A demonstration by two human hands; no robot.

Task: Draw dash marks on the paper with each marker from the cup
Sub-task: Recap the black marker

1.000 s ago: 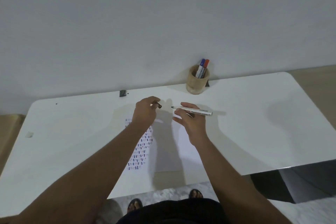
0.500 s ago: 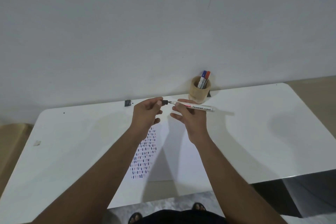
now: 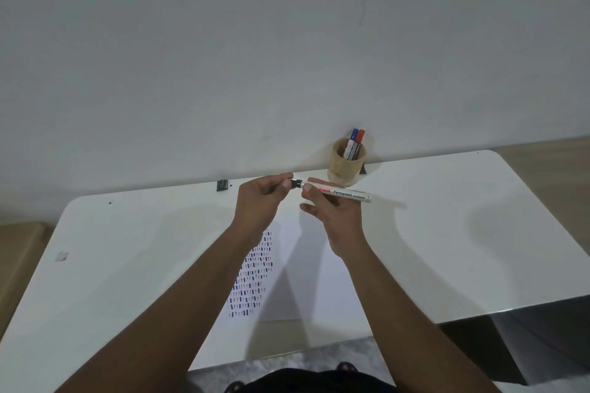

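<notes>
Fingers (image 3: 308, 187) around marker (image 3: 338, 193), cap (image 3: 295, 183) pinched.

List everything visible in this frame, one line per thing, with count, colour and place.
table: 1, white, against the wall
paper: 1, white with blue and red dashes on its left side, table centre under the hands
cup: 1, tan wood, table's far edge
markers in cup: 2, blue-capped and red-capped, upright
marker: 1, white barrel, in right hand above paper
cap: 1, black, at marker's tip
clip: 1, dark, far edge
left hand: holds cap
right hand: holds marker
</notes>
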